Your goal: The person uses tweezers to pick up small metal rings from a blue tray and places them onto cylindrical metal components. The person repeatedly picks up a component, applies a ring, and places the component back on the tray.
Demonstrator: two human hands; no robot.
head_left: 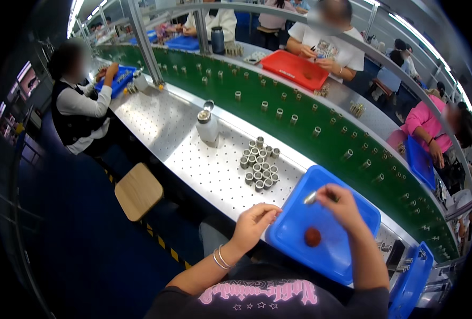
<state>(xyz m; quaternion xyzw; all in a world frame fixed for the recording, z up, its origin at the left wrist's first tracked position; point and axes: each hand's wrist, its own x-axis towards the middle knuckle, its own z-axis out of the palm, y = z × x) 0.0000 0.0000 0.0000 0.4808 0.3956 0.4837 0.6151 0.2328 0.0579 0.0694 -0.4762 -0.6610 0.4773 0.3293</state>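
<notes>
The tray [327, 257] is glossy plastic, the held piece [310, 198] shiny metal.

A dark short-sleeved T-shirt [331, 295] fills six o'clock, its front printed with pink ornate lettering [262, 292] — four outlined stars [261, 305] sit at six o'clock below that. Two slim silver bangles [221, 258] circle the left wrist [230, 253], toward half past ten from the lettering — both hands are bare.

Tabletop [185, 159]: silvery metal, perforated with small holes. Directly on it: white dispenser bottle [207, 129], metal-topped, standing; cluster of short metal sleeves [259, 166], close together; blue plastic tray [323, 263] just beside the cluster.
</notes>
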